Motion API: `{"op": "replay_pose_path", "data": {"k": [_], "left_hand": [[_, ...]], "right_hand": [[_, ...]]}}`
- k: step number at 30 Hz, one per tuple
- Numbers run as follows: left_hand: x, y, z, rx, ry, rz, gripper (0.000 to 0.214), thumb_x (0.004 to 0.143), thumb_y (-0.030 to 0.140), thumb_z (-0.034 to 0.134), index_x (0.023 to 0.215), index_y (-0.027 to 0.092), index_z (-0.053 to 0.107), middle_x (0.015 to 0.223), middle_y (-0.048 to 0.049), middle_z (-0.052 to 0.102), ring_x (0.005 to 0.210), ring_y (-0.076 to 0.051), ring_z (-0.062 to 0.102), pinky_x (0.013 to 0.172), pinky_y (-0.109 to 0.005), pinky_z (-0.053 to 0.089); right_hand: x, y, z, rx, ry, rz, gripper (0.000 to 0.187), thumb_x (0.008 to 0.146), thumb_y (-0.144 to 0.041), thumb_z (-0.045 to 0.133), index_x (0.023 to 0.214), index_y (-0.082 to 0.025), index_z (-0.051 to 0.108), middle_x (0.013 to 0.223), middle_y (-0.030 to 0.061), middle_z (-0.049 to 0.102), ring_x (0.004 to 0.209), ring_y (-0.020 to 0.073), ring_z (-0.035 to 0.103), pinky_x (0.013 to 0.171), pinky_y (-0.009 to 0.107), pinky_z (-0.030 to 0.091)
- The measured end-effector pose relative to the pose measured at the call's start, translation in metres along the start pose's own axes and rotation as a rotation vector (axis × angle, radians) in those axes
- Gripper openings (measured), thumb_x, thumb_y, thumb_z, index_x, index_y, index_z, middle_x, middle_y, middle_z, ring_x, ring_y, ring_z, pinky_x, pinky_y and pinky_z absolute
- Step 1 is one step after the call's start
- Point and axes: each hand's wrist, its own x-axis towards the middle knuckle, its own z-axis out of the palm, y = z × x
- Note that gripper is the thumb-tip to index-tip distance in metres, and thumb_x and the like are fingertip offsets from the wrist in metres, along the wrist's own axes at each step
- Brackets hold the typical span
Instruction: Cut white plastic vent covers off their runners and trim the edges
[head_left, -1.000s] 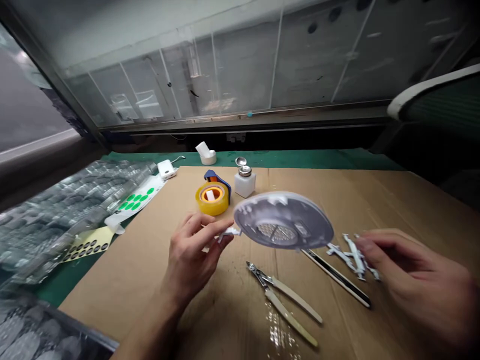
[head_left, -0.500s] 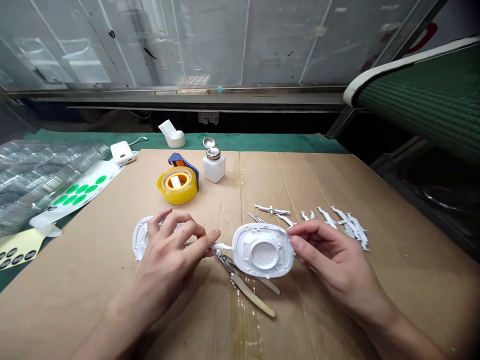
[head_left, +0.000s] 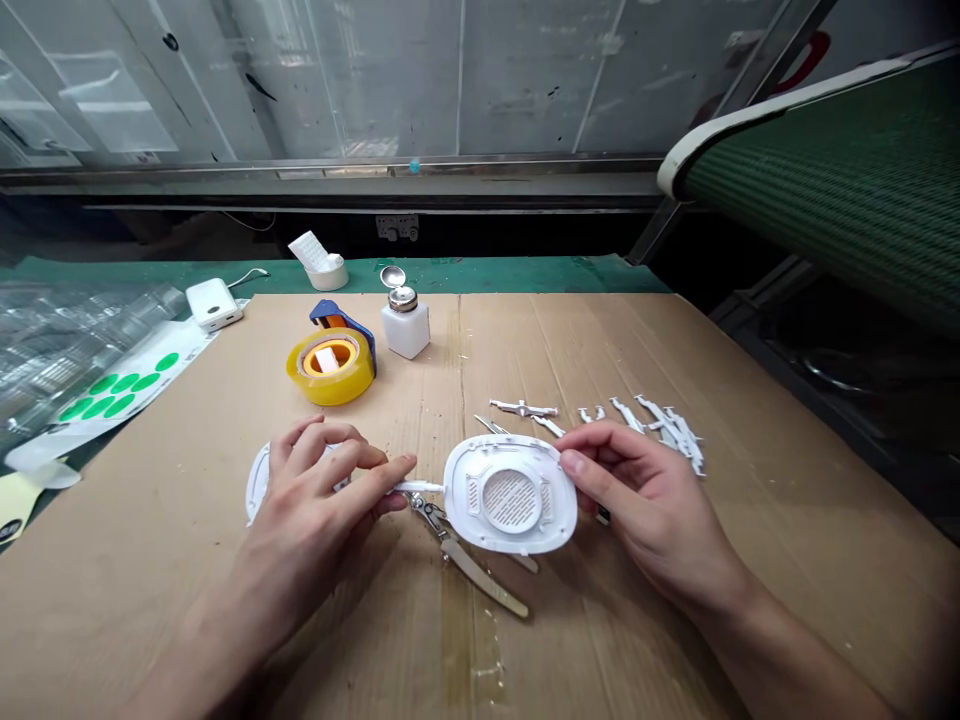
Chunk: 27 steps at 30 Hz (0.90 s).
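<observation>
Head view shows the white oval cover [head_left: 511,512] between the two hands, above the cardboard [head_left: 600,350] and partly over the nippers [head_left: 480,578]. The right hand [head_left: 652,490] pinches its right rim; the left hand [head_left: 322,500] pinches the thin white bar [head_left: 424,487], which meets its left edge. The cover is probably light, stiff and rather smooth plastic. The rim seems the good place for holding; the perforated middle and the bar may be more fragile.
</observation>
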Motion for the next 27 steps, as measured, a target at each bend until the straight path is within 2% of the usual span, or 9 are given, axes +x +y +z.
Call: {"op": "replay_pose_path", "data": {"k": [6,14,18,20,23,25,27], "left_hand": [[-0.001,-0.001,-0.001,-0.021,0.011,0.012,0.025,0.091,0.018,0.065,0.116,0.02,0.062,0.093,-0.0043,0.069,0.098,-0.024,0.051,0.092,-0.048,0.038],[0.001,-0.001,-0.002,-0.032,0.02,0.0,0.025,0.089,0.018,0.068,0.113,0.022,0.065,0.09,-0.0026,0.071,0.096,-0.025,0.052,0.092,-0.047,0.039],[0.001,-0.016,-0.012,-0.053,0.088,-0.02,0.023,0.085,0.025,0.073,0.107,0.028,0.069,0.088,-0.0004,0.07,0.093,-0.024,0.056,0.089,-0.043,0.044],[-0.001,-0.029,-0.019,-0.088,0.054,-0.112,0.04,0.08,0.038,0.077,0.118,0.031,0.066,0.108,-0.003,0.068,0.104,-0.026,0.058,0.093,-0.044,0.046],[-0.006,-0.046,-0.03,-0.256,-0.101,-0.288,0.088,0.068,0.054,0.083,0.144,0.032,0.044,0.144,-0.0084,0.05,0.127,-0.032,0.052,0.104,-0.047,0.044],[-0.009,-0.053,-0.033,-0.41,-0.144,-0.338,0.1,0.065,0.052,0.086,0.149,0.031,0.036,0.146,-0.0094,0.049,0.129,-0.03,0.051,0.106,-0.045,0.044],[-0.012,-0.058,-0.033,-0.509,-0.1,-0.317,0.093,0.064,0.046,0.088,0.144,0.029,0.043,0.137,-0.0084,0.057,0.124,-0.027,0.056,0.104,-0.041,0.046]], "right_hand": [[-0.001,0.004,0.0,0.065,-0.019,0.05,0.017,0.087,-0.04,0.073,0.089,-0.024,0.07,0.07,-0.0024,0.062,0.056,0.0067,0.052,0.048,0.012,0.043],[-0.004,0.003,0.0,0.221,-0.092,0.157,0.022,0.083,-0.038,0.078,0.095,-0.022,0.07,0.069,0.001,0.07,0.056,0.0096,0.061,0.051,0.015,0.05],[-0.001,-0.003,0.003,0.31,-0.009,0.179,0.027,0.076,-0.039,0.084,0.092,-0.021,0.072,0.067,0.0012,0.07,0.057,0.0104,0.064,0.053,0.015,0.052],[0.001,-0.007,0.0,0.35,0.059,0.178,0.029,0.071,-0.04,0.087,0.09,-0.022,0.073,0.07,0.0012,0.07,0.06,0.0107,0.065,0.053,0.015,0.053],[0.003,-0.01,-0.012,0.389,0.148,0.209,0.03,0.065,-0.035,0.09,0.087,-0.023,0.074,0.075,0.0035,0.071,0.06,0.0129,0.067,0.052,0.017,0.056],[0.006,-0.005,-0.024,0.381,0.242,0.244,0.035,0.058,-0.033,0.093,0.087,-0.023,0.075,0.078,0.0057,0.072,0.058,0.0155,0.067,0.049,0.02,0.058],[0.01,0.004,-0.033,0.344,0.321,0.284,0.041,0.053,-0.033,0.094,0.089,-0.025,0.074,0.083,0.0079,0.073,0.058,0.019,0.067,0.046,0.023,0.059]]}}
